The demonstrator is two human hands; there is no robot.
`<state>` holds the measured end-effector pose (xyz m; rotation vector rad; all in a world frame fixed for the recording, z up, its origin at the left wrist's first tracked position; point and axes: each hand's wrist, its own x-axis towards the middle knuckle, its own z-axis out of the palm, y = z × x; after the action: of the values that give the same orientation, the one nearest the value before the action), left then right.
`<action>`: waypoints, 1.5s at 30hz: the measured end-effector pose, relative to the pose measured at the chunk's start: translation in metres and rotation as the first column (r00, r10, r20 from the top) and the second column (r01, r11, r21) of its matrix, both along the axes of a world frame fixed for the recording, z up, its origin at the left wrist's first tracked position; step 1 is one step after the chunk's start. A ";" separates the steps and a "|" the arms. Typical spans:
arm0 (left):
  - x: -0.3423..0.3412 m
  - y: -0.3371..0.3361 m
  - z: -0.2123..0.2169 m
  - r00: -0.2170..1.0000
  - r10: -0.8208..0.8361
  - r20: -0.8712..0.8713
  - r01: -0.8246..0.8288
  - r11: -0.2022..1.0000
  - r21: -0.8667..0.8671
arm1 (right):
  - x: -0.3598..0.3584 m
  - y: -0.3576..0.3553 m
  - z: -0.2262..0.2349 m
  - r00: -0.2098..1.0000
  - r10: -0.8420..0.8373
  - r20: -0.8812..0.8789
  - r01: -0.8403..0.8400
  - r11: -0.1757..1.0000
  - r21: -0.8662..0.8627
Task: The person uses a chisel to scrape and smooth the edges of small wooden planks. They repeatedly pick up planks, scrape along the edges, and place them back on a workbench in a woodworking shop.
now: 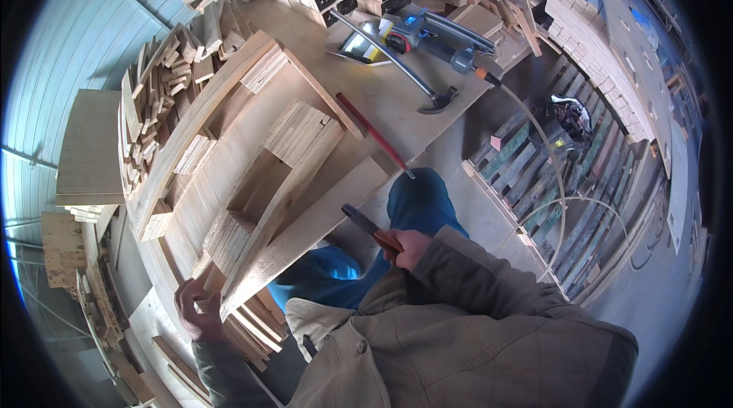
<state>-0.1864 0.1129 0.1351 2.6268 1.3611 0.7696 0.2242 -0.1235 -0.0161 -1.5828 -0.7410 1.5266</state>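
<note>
A wooden pallet frame (279,198) of long boards and stacked layered blocks lies on the bench to my left. At its near end my left hand (200,312) curls its fingers around the end of a wooden board (216,280). My right hand (412,248) is closed on a hand tool with a dark flat end and a reddish-brown grip (372,229), held above my lap; its exact kind is unclear. A red bar (374,135) lies beyond the tool, across the bench edge. Further off rests a claw hammer (439,100) with a metal shaft.
A nail gun (450,53) with an air hose (551,150) lies on the far bench beside a box of nails (363,43). Wood offcuts (172,64) are heaped at the left. At right are a slatted pallet (561,179) and stacked boards (592,49).
</note>
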 end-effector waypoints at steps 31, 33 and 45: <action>0.402 0.003 -0.035 0.924 -0.245 0.294 0.352 0.844 -0.404 | 0.048 -0.028 -0.008 0.829 -0.145 -0.540 0.165 0.986 -0.011; 0.399 0.007 -0.021 0.843 0.025 0.537 0.369 0.700 -0.611 | 0.049 -0.029 -0.009 0.828 -0.137 -0.544 0.162 0.987 -0.002; 0.352 0.040 0.054 0.280 0.415 0.866 0.722 0.504 -0.475 | 0.047 -0.029 -0.018 0.850 -0.088 -0.519 0.122 0.992 0.031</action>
<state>0.1655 0.1527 0.1895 0.9506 0.6092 0.9783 0.2712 -0.1523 -0.0343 -1.0647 -0.3830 1.7215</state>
